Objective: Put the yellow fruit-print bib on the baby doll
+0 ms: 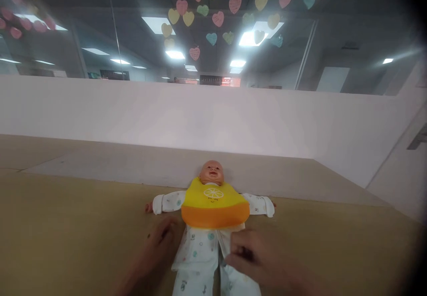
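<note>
A baby doll (211, 173) lies on its back on a tan surface, arms spread, dressed in a white printed suit (200, 251). A yellow and orange bib (213, 205) covers its chest. My left hand (159, 242) rests at the doll's left side by the waist, fingers curled and blurred. My right hand (248, 254) lies on the suit at the doll's right hip, its fingers pinched together on the white fabric.
The tan tabletop (66, 229) stretches wide to both sides. A low white wall (167, 114) runs behind it, with glass panels above and paper hearts (216, 18) stuck on the glass. A white wall (400, 171) closes the right side.
</note>
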The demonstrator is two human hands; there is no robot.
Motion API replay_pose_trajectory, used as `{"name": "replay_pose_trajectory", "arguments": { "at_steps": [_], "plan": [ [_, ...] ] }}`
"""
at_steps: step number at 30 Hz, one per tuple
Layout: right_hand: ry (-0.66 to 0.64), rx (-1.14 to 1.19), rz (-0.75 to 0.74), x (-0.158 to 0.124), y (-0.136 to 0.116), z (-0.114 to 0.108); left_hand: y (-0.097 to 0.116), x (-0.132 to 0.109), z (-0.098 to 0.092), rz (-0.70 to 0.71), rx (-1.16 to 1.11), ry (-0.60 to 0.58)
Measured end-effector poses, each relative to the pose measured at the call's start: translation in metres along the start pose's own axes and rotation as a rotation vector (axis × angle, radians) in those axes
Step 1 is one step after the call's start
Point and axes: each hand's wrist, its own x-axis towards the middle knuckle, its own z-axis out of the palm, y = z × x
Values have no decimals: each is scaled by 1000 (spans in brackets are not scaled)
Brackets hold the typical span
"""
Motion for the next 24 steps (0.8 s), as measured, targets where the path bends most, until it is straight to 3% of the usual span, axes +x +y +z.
{"name": "replay_pose_trajectory", "arguments": {
  "at_steps": [3, 6, 8, 11, 15, 21, 24],
  "plan": [
    [54, -28, 56, -15, 52, 17, -12, -28, -1, -25, 190, -194],
    [148, -93, 115, -26, 97, 36, -20, -49, 3, -82, 366, -241],
    [201, -87, 174, -26, 112, 42, -18, -55, 7, -92, 450, -258],
    [180, -11, 234, -22, 114, 46, -8, -53, 11, -40, 502, -275],
    [119, 68, 200, -21, 99, 49, -7, -42, 16, -40, 505, -234],
    [130, -62, 223, -24, 89, 51, -18, -35, 22, 7, 341, -150],
    [132, 41, 153, -23, 95, 50, -12, -37, 19, 7, 270, -136]
  ]
}}
